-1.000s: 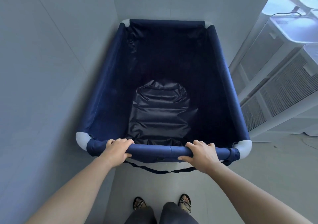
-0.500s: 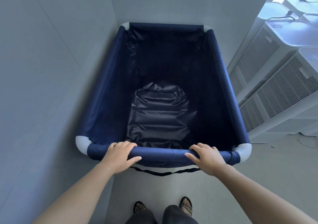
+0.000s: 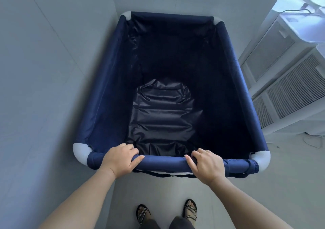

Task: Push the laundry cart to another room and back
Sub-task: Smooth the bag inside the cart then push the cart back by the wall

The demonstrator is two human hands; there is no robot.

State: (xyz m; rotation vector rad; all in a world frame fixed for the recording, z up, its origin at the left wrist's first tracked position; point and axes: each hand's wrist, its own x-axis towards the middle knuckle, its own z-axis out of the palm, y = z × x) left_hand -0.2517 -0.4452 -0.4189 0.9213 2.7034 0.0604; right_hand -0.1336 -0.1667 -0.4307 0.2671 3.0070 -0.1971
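Laundry cart [image 3: 112, 95], one only: a large, deep rectangular bin of navy blue fabic stretched over a tubular frame, with four rounded white plastic corner pieces showing where the cloth sleeves end. Its inside is dark and shiny, with a crumpled, creased bottom panel and no load visible. It stands on the pale grey floor [image 3: 263, 184] in a corner, its left side close along the plain grey wall [image 3: 44, 88] and its far end near a second wall. To its right stand at least two white louvred machine cabinets [image 3: 290, 95], one behind the other, near the cart's right rim; whether they touch it cannot be told.

Two bare forearms reach in from below. The left hand [image 3: 119, 160] is wrapped over the near padded rail [image 3: 163, 162], fingers curled across the top and thumb along the front. The right hand [image 3: 204, 163] clasps the same rail well apart from the left, fingers hooked over the inner edge. A black strap [image 3: 168, 175] hangs just under the rail between them.

Two feet in black-and-white patterned sandals [image 3: 190, 209] stand behind the cart.
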